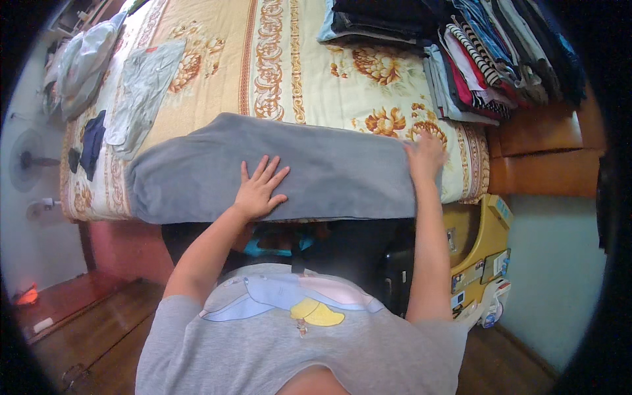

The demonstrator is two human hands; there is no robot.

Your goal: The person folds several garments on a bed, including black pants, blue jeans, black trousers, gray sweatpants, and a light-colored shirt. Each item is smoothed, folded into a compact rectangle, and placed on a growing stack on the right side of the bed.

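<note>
A long grey plush garment [329,168], which looks like trousers folded lengthwise, lies flat along the bed's near edge. My left hand [260,187] rests palm down on its middle, fingers spread and holding nothing. At the garment's right end is my right hand [426,157], its thumb at the cloth's edge and its somewhat blurred fingers reaching over the flowered cover. They look apart, with nothing seen between them.
The bed has a flowered cover [316,85]. A pale crumpled garment [145,92] and a small dark blue cloth [93,141] lie at the left. Folded dark clothes [382,23] and a stack of mixed clothes [480,72] stand at the far right. A yellow shelf unit [477,243] is beside the bed.
</note>
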